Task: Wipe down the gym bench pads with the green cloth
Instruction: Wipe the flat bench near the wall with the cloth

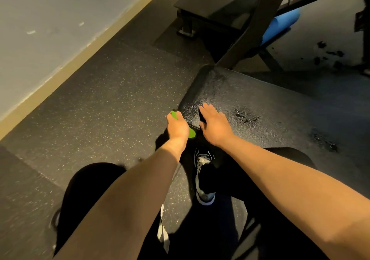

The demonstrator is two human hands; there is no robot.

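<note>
Bench pad [250,99]: black vinyl-look cover, pebbled grain, semi-glossy, wet patches shining. Green cloth [191,132]: soft fabric, matt, bright. Floor [112,91]: dark rubber-look matting, matt, speckled, rough. Frame [254,25]: black metal, painted, dull sheen. Wall [50,19]: grey paint, matt, scuffed. Blue roller [280,24]: foam-like, matt. Shoe [204,177]: black-and-white textile upper.
</note>
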